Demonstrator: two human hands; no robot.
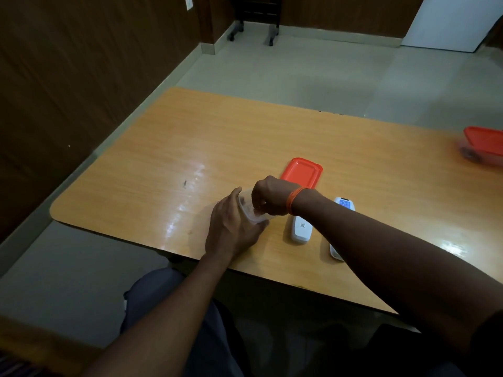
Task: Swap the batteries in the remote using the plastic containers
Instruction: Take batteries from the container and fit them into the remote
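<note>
My left hand point(234, 227) grips a clear plastic container point(251, 212), tilted toward me on the wooden table point(163, 148). The fingers of my right hand point(268, 197) reach down into the container's mouth; whatever they touch is hidden. The container's orange lid point(302, 171) lies flat just behind my right wrist. A white remote point(299, 229) lies back-side up to the right of the container. Its separate back cover point(344, 205) lies further right, partly hidden under my right forearm.
A second clear container with an orange lid point(483, 146) stands at the table's far right edge. The table's near edge runs just below my hands. A wheeled stand point(255, 20) is on the floor at the back.
</note>
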